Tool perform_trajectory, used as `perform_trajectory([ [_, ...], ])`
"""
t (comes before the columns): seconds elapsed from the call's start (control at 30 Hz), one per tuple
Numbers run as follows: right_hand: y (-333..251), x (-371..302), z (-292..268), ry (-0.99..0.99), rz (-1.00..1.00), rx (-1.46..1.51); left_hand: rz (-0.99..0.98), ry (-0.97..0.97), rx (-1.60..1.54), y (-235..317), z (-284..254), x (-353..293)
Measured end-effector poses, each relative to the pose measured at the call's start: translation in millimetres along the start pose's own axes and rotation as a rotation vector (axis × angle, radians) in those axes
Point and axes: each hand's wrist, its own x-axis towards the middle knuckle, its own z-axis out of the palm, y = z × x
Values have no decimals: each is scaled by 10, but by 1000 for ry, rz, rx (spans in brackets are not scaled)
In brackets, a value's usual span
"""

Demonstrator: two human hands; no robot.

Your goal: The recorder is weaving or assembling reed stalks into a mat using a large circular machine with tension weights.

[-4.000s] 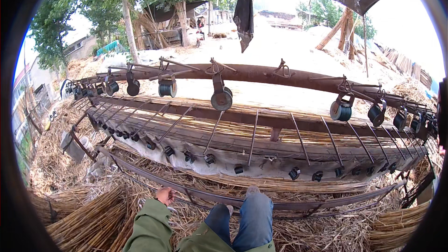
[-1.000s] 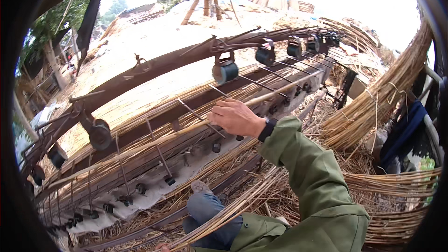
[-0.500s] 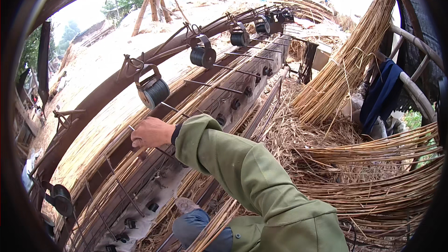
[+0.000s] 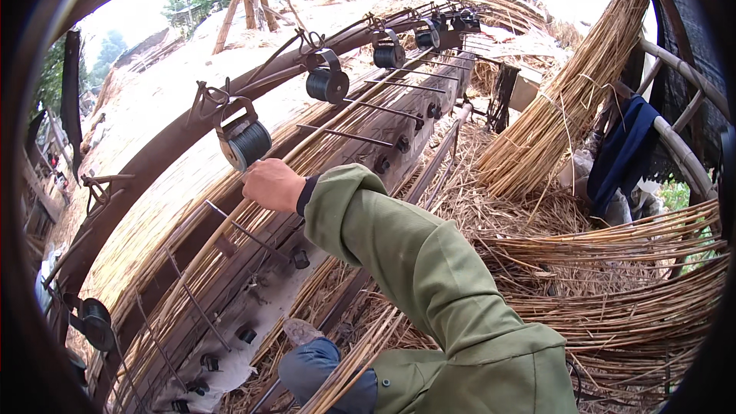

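At far left a black spool [image 4: 98,323] is seen low on the dark wooden beam [image 4: 153,155], which curves up to the right. More spools are hung along it at regular gaps, prob. so that each one feeds its own line to the frame below: one w/ dark cord [image 4: 247,142] just above the hand, then another [image 4: 328,84], then one further [image 4: 389,54].

Under the beam a mat of reeds [image 4: 153,215] is laid flat across the loom frame [image 4: 253,268], and thin metal rods [image 4: 349,136] w/ dark knobs are set across the frame, approx. one per spool, seemingly to keep the cords apart.

The right hand [image 4: 272,184] is stretched out in an olive sleeve [image 4: 429,276] and rests on the reeds directly below the nearest spool; the fingers are curled down, but it cannot be told if something is gripped. The left hand is not in view.

Lower, a knee in blue trousers [image 4: 310,356] is bent close to the frame. At right, loose reed bundles [image 4: 560,107] are leaned upright and others stacked flat [image 4: 613,284], within reach. A blue cloth [image 4: 625,149] is hung on a pole.
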Motion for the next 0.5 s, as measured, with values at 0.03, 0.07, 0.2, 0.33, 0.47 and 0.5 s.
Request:
perform_trajectory([
  [0.03,-59,32,-80,-24,34,-14,-62,8,11,20,-39,-20],
  [0.07,-116,59,-137,-48,68,-27,-125,16,24,42,-87,-38],
  [0.2,-69,18,-32,28,117,-38,-506,-24,-128,307,-258,-17],
  [0.33,12,-74,-249,-67,351,99,-655,-55,-484,267,-182,-12],
  [0.47,-62,-593,-755,377,260,102,-238,-120,-255,217,-151,-24],
  [0.5,-105,-760,-866,445,253,141,3,-175,-118,268,-189,18],
])
